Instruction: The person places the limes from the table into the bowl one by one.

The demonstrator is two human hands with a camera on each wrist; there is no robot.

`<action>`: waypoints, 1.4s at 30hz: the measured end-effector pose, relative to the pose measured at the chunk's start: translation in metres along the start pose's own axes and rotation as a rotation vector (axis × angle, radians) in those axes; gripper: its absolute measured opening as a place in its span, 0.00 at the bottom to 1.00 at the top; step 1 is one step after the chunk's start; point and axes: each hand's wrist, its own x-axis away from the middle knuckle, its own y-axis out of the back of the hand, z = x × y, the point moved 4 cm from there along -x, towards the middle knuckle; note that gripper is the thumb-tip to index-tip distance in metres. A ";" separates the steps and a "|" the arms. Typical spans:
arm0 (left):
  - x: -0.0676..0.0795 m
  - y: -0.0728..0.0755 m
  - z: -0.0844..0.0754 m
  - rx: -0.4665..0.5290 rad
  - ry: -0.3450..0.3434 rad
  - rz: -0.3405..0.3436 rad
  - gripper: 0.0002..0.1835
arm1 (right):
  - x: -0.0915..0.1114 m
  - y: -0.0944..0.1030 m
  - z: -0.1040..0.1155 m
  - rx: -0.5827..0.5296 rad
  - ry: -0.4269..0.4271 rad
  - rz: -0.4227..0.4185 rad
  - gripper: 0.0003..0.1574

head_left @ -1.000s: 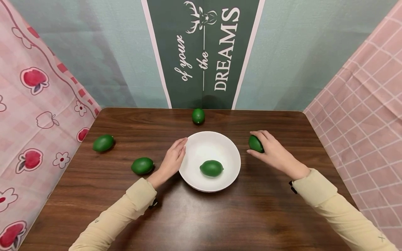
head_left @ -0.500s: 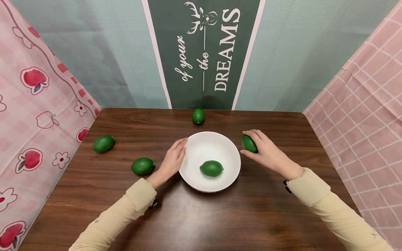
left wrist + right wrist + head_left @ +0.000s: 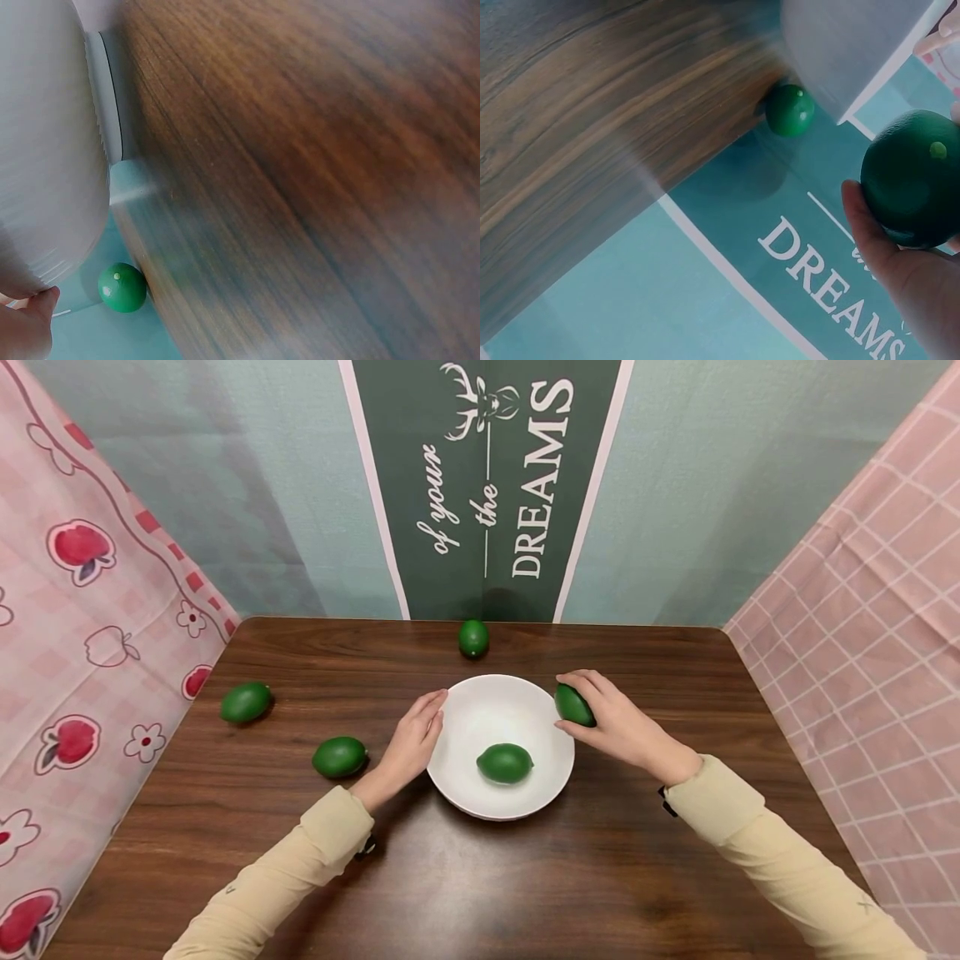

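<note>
A white bowl [image 3: 491,710] stands mid-table with one green lime [image 3: 505,763] lying in it. My left hand [image 3: 408,742] rests against the bowl's left rim, its fingers straight and close together. Between thumb and fingers, my right hand [image 3: 621,724] grips another lime [image 3: 574,705] at the bowl's upper right rim. The right wrist view has this held lime [image 3: 911,180] large and off the table, with the bowl's outer wall [image 3: 855,45] beyond it. In the left wrist view the bowl's side [image 3: 45,142] fills the left edge.
Behind the bowl, near the table's far edge, lies a lime [image 3: 473,638]. Two more limes lie to the left, one by the left forearm [image 3: 341,757] and one farther out [image 3: 247,702]. Cloth hangings enclose the brown wooden table [image 3: 510,893] at the back and sides.
My right hand has carried its lime leftward, from the table right of the bowl to the bowl's right rim. My left hand and the other limes have stayed put.
</note>
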 end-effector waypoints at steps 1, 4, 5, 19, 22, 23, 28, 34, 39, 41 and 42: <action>0.000 0.000 0.000 0.000 0.000 -0.001 0.19 | -0.001 -0.001 0.001 -0.002 0.003 0.004 0.37; 0.000 0.000 0.000 0.000 0.000 -0.002 0.19 | -0.003 -0.004 0.002 -0.005 0.007 0.014 0.37; 0.000 0.000 0.000 0.000 -0.002 -0.004 0.19 | -0.003 -0.005 0.003 -0.006 0.008 0.018 0.37; 0.000 0.001 -0.001 -0.003 0.003 0.003 0.19 | -0.009 -0.020 0.005 -0.027 0.031 0.072 0.37; 0.000 0.001 -0.001 0.001 0.004 0.003 0.19 | -0.010 -0.024 0.005 -0.025 0.046 0.075 0.36; 0.000 0.000 -0.001 0.001 0.005 0.004 0.19 | -0.010 -0.025 0.006 -0.024 0.050 0.075 0.36; 0.000 0.000 0.000 0.002 0.011 0.007 0.19 | -0.012 -0.031 0.008 -0.026 0.074 0.082 0.37; -0.001 -0.001 0.001 0.005 0.013 0.008 0.19 | -0.014 -0.036 0.010 -0.016 0.093 0.096 0.35; 0.000 0.000 0.000 0.006 0.009 0.006 0.19 | -0.014 -0.041 0.013 -0.013 0.120 0.107 0.34; 0.000 0.000 0.001 0.006 0.012 0.007 0.19 | -0.014 -0.043 0.013 -0.007 0.129 0.113 0.33; 0.000 0.000 0.001 0.006 0.011 0.007 0.19 | -0.014 -0.044 0.013 -0.003 0.133 0.116 0.32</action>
